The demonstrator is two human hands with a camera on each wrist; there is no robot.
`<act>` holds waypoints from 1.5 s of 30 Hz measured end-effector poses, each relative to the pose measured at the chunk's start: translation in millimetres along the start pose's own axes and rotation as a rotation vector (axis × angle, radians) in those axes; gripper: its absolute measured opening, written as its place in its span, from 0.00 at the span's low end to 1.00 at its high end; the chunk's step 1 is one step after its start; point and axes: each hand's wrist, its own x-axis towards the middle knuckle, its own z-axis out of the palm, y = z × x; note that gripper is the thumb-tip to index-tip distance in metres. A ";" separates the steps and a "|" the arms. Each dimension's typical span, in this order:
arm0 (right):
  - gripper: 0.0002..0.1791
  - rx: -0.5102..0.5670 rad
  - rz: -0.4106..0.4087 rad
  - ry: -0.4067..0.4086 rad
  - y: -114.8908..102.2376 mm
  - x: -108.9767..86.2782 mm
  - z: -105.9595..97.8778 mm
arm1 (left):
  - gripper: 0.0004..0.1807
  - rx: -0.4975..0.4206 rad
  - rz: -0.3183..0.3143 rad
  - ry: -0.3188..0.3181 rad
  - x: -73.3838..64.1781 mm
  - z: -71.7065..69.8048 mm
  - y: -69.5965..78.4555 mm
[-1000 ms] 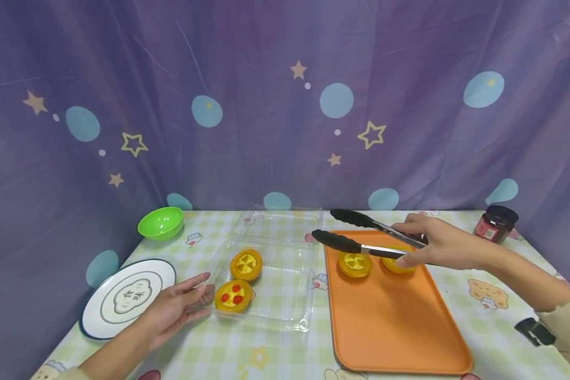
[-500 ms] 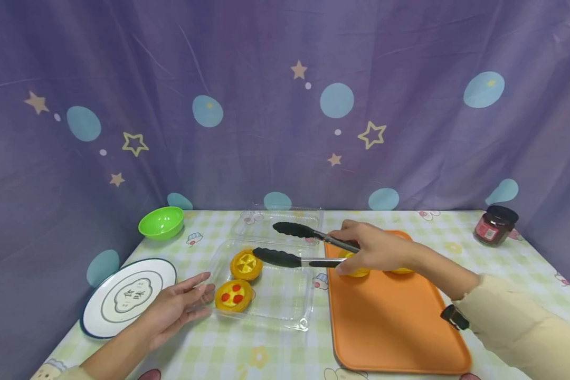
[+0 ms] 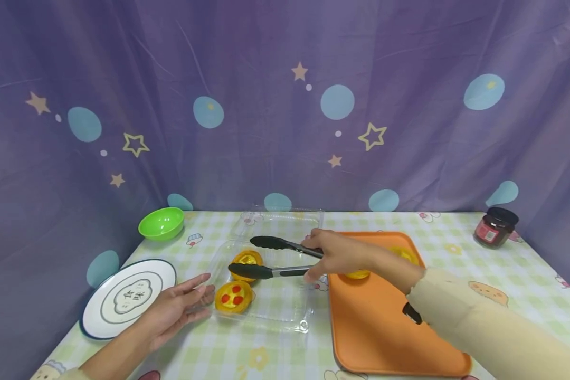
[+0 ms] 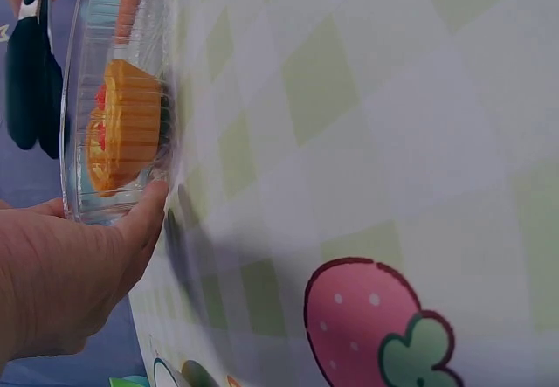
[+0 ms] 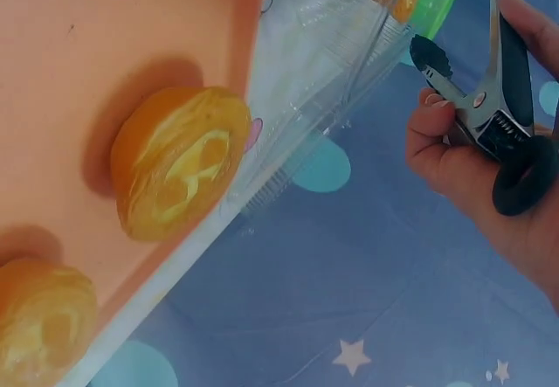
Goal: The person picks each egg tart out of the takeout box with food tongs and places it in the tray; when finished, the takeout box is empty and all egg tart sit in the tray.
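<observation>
My right hand [image 3: 342, 250] grips a pair of tongs [image 3: 252, 271], whose spread black tips are over the clear plastic box [image 3: 285, 311]. Below the tips, partly covered by them, sits a tart with yellow wedges [image 3: 241, 258]. A second tart with red dots [image 3: 233, 297] lies in front of it, inside the box. Nothing shows between the tong tips. My left hand [image 3: 171, 309] rests relaxed fingers against the box's left side; the left wrist view shows a fingertip [image 4: 155, 193] low at its wall. The box's lid [image 3: 280, 222] is folded back flat.
An orange tray [image 3: 380, 322] on the right bears two yellow tarts, one nearer [image 5: 183, 164] and one farther left [image 5: 44, 326] in the right wrist view. A white plate [image 3: 100, 306] and green bowl [image 3: 161, 224] stand left, a dark-lidded jar [image 3: 495, 227] far right.
My right hand has carried the tongs leftward from above the tray to above the box, and their tips have come lower. The left hand and the tarts have stayed put.
</observation>
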 end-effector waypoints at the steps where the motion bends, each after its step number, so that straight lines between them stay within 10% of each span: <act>1: 0.39 0.003 0.001 -0.003 0.1 2.4 1.7 | 0.33 -0.001 -0.002 0.000 0.3 0.2 0.3; 21: 0.42 -0.057 0.152 -0.076 -18.1 20.4 20.2 | 0.31 -0.009 -0.023 0.026 -0.2 2.6 -0.5; 28: 0.11 0.077 0.159 -0.092 -27.4 26.2 23.8 | 0.31 -0.022 -0.023 0.035 0.8 3.1 1.0; 32: 0.28 0.049 0.206 -0.075 -35.3 29.2 25.8 | 0.31 -0.028 -0.026 0.037 1.0 3.2 1.4; 45: 0.34 0.115 0.271 -0.123 -44.3 30.7 24.3 | 0.33 0.006 -0.014 0.009 1.6 0.5 0.1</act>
